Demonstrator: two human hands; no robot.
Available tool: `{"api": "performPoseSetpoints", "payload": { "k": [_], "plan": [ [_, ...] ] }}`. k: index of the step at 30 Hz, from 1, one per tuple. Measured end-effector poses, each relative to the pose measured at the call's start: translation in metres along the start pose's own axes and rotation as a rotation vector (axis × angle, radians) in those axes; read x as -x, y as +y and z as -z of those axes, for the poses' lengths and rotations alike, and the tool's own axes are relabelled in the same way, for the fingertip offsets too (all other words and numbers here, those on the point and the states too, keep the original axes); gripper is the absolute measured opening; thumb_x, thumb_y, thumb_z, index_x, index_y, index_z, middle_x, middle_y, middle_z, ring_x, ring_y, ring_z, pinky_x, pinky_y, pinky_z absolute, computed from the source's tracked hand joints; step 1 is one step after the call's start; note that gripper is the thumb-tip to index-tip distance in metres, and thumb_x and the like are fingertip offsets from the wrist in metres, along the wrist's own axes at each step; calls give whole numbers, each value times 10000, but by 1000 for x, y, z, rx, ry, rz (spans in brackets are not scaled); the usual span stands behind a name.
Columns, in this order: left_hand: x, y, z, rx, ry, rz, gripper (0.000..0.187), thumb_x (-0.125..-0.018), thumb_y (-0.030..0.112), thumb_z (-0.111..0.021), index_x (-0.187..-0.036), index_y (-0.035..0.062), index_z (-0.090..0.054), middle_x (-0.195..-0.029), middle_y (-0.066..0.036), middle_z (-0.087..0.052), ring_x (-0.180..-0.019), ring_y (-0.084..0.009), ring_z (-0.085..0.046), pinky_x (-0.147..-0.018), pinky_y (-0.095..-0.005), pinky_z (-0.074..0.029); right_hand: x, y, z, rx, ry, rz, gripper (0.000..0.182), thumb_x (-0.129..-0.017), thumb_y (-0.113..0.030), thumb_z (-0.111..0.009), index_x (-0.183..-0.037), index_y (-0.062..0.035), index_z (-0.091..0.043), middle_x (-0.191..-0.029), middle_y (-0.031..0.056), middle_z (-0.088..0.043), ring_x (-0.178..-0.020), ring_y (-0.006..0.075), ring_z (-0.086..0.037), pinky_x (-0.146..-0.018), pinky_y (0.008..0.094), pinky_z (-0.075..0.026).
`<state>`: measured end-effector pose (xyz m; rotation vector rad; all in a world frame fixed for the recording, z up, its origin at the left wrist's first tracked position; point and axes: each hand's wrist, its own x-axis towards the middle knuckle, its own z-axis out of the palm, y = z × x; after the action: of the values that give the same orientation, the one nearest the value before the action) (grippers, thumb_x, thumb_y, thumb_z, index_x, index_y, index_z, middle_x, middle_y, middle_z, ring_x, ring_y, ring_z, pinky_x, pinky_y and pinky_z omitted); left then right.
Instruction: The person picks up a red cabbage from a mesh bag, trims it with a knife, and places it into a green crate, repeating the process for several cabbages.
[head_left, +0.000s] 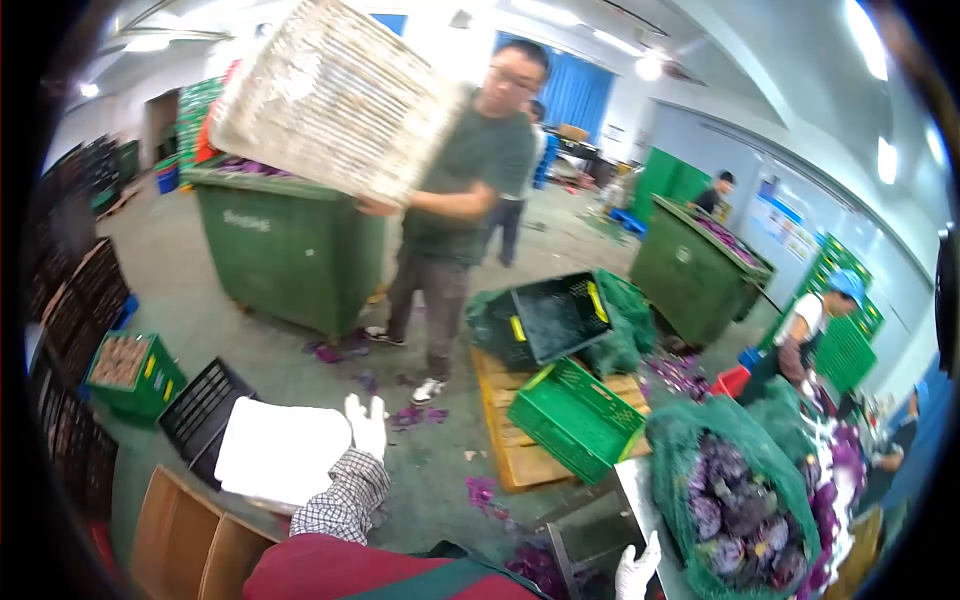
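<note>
My left hand (367,427), in a white glove, is raised with its fingers apart at the right edge of a white foam box (283,448); whether it touches the box is unclear. Low in the view, my right hand (637,570), also gloved in white, has its fingers extended and nothing in them. It is beside the metal table edge (652,520), left of a green mesh bag (668,460) full of purple cabbages (745,500). A person (468,200) in front holds up a large pale ribbed box (330,100).
Green wheeled bins (290,250) (690,270) stand behind. A green crate (578,420) and a black crate (560,318) rest on a wooden pallet (498,425). Cardboard (175,535) lies at lower left. Purple leaves litter the floor. Another person (815,325) bends at right.
</note>
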<state>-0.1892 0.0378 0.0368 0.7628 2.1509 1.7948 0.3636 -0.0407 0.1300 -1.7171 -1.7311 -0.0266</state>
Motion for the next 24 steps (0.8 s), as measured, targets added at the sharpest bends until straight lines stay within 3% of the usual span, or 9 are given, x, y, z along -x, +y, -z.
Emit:
{"api": "performPoseSetpoints", "payload": {
  "k": [2, 3, 5, 10, 12, 16, 20, 22, 24],
  "plan": [
    [-29, 16, 53, 189, 383, -37, 738, -924, 393, -536, -1437, -39, -227, -1496, -257, -214, -1384, -357, -253, -1129, -426, -232, -25, -33, 5, -134, 45, 103, 485, -878, -237, -588, -1266, 43, -508, -1232, 272, -550, -1155, 398, -520, -1013, 435, -401],
    [-41, 32, 85, 252, 537, -116, 717, -936, 374, -526, -1437, -39, -222, -1496, -252, -217, -1381, -356, -256, -1125, -436, -236, -31, -21, -16, -261, -24, -26, 596, -849, -107, -586, -1384, 27, -359, -1348, 229, -432, -1247, 368, -406, -1077, 421, -314],
    [-59, 71, 148, 306, 775, -327, 674, -961, 336, -507, -1438, -39, -212, -1495, -242, -222, -1376, -355, -260, -1116, -456, -246, -61, -19, -25, -85, 0, 227, 551, -851, -121, -596, -1344, 38, -405, -1309, 243, -462, -1175, 393, -458, -1013, 452, -367],
    [-77, 187, 268, -142, 1021, -902, 652, -972, 331, -504, -1443, -28, -231, -1511, -207, -216, -1387, -323, -247, -1138, -419, -192, -151, -125, -12, -85, 79, 677, 506, -850, -67, -597, -1325, 5, -437, -1273, 200, -504, -1132, 358, -496, -986, 417, -401],
    [-111, 207, 303, 161, 786, -710, 677, -949, 345, -547, -1441, -17, -256, -1519, -189, -210, -1401, -296, -230, -1146, -384, -174, -165, -183, -3, -302, 4, 616, 525, -840, -64, -612, -1334, -8, -441, -1275, 197, -508, -1143, 346, -495, -1002, 411, -392],
    [-191, 224, 312, -99, 366, -546, 787, -899, 358, -621, -1460, -16, -216, -1540, -182, -180, -1419, -280, -192, -1157, -361, -134, -178, -250, -20, -400, -139, 633, 518, -840, -106, -615, -1322, -6, -454, -1280, 194, -514, -1165, 342, -484, -1019, 409, -377],
    [-243, 204, 260, 48, -66, -451, 705, -894, 327, -634, -1424, -20, -323, -1451, -174, -380, -1332, -258, -370, -1102, -354, -282, -182, -274, -58, -437, -143, 680, 463, -805, -95, -637, -1241, 4, -520, -1204, 201, -569, -1102, 357, -536, -975, 417, -422],
    [-231, 190, 251, 395, -354, -341, 370, -895, 314, -629, -1085, -3, -623, -994, -47, -643, -891, -145, -593, -776, -300, -496, -178, -278, -69, -496, -128, 681, 382, -808, -116, -625, -1162, 20, -576, -1135, 202, -612, -1057, 349, -579, -944, 401, -453],
    [-188, 212, 236, 449, -375, -321, 255, -882, 276, -623, -972, 37, -636, -844, -2, -632, -695, -75, -551, -583, -241, -454, -171, -270, -75, -471, -153, 614, 387, -829, -161, -603, -1172, 17, -580, -1148, 209, -612, -1086, 354, -573, -950, 396, -454]
  ]
}}
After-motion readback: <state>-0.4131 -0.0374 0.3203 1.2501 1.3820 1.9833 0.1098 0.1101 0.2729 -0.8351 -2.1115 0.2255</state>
